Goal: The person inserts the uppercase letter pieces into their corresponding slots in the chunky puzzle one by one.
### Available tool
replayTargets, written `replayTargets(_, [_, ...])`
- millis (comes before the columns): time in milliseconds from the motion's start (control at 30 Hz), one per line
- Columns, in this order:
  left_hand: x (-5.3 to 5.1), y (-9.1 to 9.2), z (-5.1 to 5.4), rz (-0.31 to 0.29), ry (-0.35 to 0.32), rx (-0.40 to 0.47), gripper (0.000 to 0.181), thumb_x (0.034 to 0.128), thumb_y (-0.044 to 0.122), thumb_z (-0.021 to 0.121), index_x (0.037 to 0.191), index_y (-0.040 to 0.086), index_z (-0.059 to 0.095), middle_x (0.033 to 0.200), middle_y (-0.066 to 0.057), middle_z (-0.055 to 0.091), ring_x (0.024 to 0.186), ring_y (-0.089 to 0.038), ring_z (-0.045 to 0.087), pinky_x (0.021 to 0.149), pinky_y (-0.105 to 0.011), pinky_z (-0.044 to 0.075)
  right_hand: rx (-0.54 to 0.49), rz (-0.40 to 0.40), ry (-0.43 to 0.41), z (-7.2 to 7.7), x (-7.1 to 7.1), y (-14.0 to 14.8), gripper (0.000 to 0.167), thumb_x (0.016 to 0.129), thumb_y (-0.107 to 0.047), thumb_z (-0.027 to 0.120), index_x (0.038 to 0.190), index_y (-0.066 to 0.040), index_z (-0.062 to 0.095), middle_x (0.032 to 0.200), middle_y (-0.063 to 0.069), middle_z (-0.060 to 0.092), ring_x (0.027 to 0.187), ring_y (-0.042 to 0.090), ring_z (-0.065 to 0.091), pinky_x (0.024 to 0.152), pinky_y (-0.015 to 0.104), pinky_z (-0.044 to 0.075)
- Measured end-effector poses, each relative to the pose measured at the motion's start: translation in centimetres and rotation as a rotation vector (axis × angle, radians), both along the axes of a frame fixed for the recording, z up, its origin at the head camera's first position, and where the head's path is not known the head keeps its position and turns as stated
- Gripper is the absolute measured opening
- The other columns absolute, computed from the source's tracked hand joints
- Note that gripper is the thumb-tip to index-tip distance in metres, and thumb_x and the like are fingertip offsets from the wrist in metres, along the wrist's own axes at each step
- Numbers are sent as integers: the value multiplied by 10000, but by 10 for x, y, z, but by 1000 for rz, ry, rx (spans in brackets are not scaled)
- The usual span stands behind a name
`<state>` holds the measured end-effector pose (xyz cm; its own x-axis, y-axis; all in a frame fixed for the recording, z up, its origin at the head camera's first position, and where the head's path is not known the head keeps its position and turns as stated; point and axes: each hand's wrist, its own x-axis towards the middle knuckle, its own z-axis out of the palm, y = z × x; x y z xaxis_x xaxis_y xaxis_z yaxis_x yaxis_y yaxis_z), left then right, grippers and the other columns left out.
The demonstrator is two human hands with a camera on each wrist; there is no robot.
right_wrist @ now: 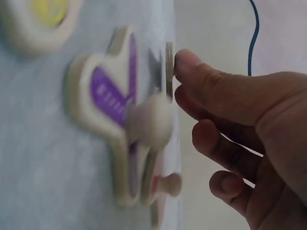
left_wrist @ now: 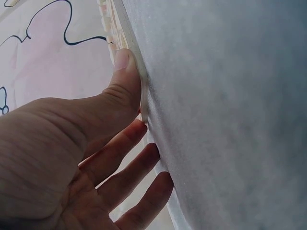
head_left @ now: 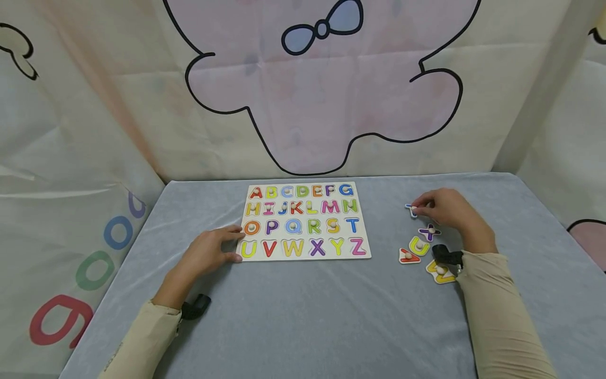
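Observation:
A white alphabet puzzle board (head_left: 303, 254) lies on the cloth, colourful letters in rows, many with small knobs. My left hand (head_left: 208, 255) rests at its left edge, thumb by the near corner; in the left wrist view the thumb (left_wrist: 125, 79) touches the board's edge and the fingers spread beside it. To the right of the board, my right hand (head_left: 445, 210) pinches a blue-and-white T piece (head_left: 409, 210) between thumb and fingers. The right wrist view shows that piece edge-on (right_wrist: 169, 67), beyond a purple X piece (right_wrist: 108, 96) with a round knob.
Near my right hand lie loose knobbed letters: a yellow U (head_left: 418, 246), a red V-like piece (head_left: 409, 256) and a yellow W-like piece (head_left: 440, 272) partly under the wrist camera. Grey-blue cloth (head_left: 303, 321) covers the table; a printed curtain (head_left: 303, 105) stands behind.

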<state>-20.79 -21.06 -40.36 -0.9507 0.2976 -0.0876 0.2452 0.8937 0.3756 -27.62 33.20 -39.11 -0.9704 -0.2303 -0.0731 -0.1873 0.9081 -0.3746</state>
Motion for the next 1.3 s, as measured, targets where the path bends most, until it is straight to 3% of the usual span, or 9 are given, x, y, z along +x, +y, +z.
replayTargets(300, [0, -1, 2, 1, -1, 1, 628, 770, 239, 851, 1336, 68, 637, 1465, -113, 559, 1352, -377, 512, 1062, -556, 431, -7, 55, 43, 14, 3, -29, 173, 891, -230, 752, 1015, -112, 778, 869, 4, 736, 744, 141, 521, 657, 286, 406])
replayTargets(533, [0, -1, 1, 10, -1, 1, 633, 765, 230, 856, 1336, 69, 637, 1463, -117, 561, 1345, -378, 519, 1054, -555, 437, -16, 69, 16, 19, 3, -62, 179, 891, -225, 753, 1018, -102, 779, 906, 28, 744, 771, 177, 546, 662, 292, 408])
replayTargets(1133, [1, 2, 1, 20, -13, 4, 650, 759, 234, 861, 1343, 69, 631, 1472, -113, 553, 1352, -375, 514, 1061, -554, 436, -28, 207, -16, 11, 11, -123, 142, 869, -203, 775, 992, -135, 790, 906, -10, 741, 773, 135, 561, 689, 279, 432])
replayTargets(1300, [1, 2, 1, 18, -9, 9, 647, 758, 239, 861, 1340, 70, 634, 1470, -109, 555, 1353, -372, 514, 1062, -549, 437, -25, 188, -40, 6, 11, -130, 137, 870, -210, 776, 989, -143, 788, 897, -10, 722, 776, 142, 559, 679, 275, 430])
